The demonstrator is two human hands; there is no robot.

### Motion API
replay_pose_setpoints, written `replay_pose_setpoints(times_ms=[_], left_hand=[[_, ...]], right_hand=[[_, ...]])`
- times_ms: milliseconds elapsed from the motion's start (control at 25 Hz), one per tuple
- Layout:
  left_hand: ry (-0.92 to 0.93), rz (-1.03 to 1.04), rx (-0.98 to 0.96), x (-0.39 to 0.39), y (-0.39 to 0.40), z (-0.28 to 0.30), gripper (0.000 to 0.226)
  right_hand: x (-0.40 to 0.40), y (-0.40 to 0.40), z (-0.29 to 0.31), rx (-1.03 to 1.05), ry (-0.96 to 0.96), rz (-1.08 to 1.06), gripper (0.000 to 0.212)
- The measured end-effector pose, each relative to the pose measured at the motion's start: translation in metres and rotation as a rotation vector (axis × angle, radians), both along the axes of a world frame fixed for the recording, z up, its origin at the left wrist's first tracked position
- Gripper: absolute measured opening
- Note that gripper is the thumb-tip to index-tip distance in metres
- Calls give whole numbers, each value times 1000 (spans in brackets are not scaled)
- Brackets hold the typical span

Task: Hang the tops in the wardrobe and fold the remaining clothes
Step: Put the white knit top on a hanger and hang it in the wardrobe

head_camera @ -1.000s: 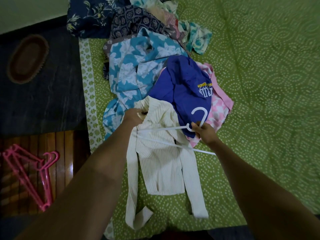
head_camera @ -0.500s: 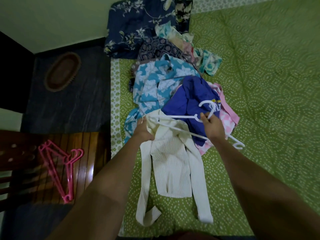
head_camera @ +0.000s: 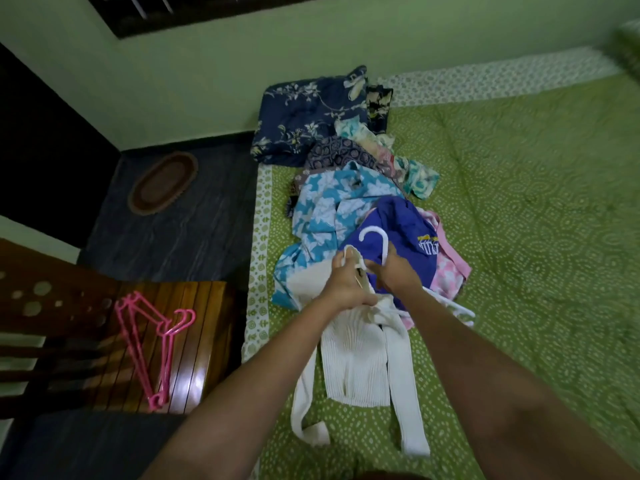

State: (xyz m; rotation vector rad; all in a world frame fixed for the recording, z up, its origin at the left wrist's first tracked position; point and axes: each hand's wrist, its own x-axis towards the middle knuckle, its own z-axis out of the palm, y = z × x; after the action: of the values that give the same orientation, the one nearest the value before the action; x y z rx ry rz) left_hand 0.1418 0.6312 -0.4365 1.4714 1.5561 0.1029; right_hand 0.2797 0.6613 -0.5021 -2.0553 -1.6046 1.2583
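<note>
The left hand (head_camera: 349, 289) grips the white top's (head_camera: 360, 358) collar; the right hand (head_camera: 398, 275), just right, pinches the white hanger (head_camera: 375, 242), hook pointing far.

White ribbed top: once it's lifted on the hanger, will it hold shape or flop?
Probably flops: the white ribbed top lies limp, sleeves trailing loose on the bedsheet. Likely light, bunching easily under the left hand. The white hanger looks rigid.

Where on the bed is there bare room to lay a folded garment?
The green bedspread lies bare right of the clothes pile. It is crowded along the left edge, where both hands work the white hanger into the cream top.
</note>
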Motion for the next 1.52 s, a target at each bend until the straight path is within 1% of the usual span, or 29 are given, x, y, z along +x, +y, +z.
replay_pose_setpoints(times_ms=[40,120,200,240,280,320,360,400,440,480,520,560,640,680,720,760,800,840,880,920,1000,1080,1120,1160,1240,1280,1320,1440,1520], left_hand=[[-30,-60,59,2,-15,13,109],[-84,-226,164,2,-39,32,95],[-220,-305,191,-4,-55,52,87],[-262,-291,240,-13,-60,59,79],[-238,-225,341,-24,-60,64,66],[-114,-140,469,-41,-57,64,52],[50,-60,554,-65,-53,58,43],[175,-7,567,-89,-50,54,43],[226,-13,511,-112,-48,48,51],[194,-45,418,-130,-48,44,61],[118,-63,339,-141,-48,40,61],[43,-61,286,-144,-49,40,49],[-67,-41,290,-143,-48,43,23],[-129,-33,283,-139,-47,45,16],[-182,-11,268,-138,-46,47,11],[-231,20,258,-137,-45,46,9],[-250,49,270,-134,-46,46,12],[-250,77,307,-131,-47,44,14],[-221,80,367,-128,-48,42,16],[-182,72,448,-125,-49,40,18],[-104,93,643,-118,-50,39,23],[-77,117,764,-112,-49,43,24],[-66,78,786,-107,-49,47,22],[-53,-2,800,-102,-49,52,19],[-34,-182,806,-97,-53,60,13],[-20,-229,794,-100,-53,63,8],[-8,-230,783,-106,-52,65,7],[47,-61,781,-135,-49,65,39],[31,21,753,-144,-47,66,51]], right_hand=[[-1,-9,9,-25,20,29,57],[0,-21,22,-93,12,124,32],[2,-34,36,-73,-22,126,9],[3,-40,44,-34,38,91,13],[5,-45,50,3,123,63,26],[9,-50,56,43,179,40,39],[15,-54,62,76,219,27,45],[22,-58,67,103,259,14,46],[29,-61,73,118,294,1,47],[35,-60,79,132,323,-16,49],[39,-61,85,151,321,-25,50],[42,-60,89,167,336,-26,49],[47,-60,98,186,351,-15,45],[50,-60,100,198,354,-11,49],[53,-61,101,209,352,-21,57],[55,-61,102,208,346,-36,61],[57,-62,104,219,353,-42,57],[56,-65,107,230,354,-39,49],[56,-67,108,240,353,-39,42],[55,-68,108,246,345,-44,39],[53,-72,106,259,308,-36,43],[48,-78,104,260,236,-8,53],[45,-80,102,263,228,-11,55],[43,-82,101,272,253,-27,55],[37,-84,102,301,364,-87,52],[36,-85,103,318,433,-119,50],[37,-86,105,333,494,-146,47],[43,-87,107,369,610,-193,37],[44,-89,110,379,631,-222,35]])
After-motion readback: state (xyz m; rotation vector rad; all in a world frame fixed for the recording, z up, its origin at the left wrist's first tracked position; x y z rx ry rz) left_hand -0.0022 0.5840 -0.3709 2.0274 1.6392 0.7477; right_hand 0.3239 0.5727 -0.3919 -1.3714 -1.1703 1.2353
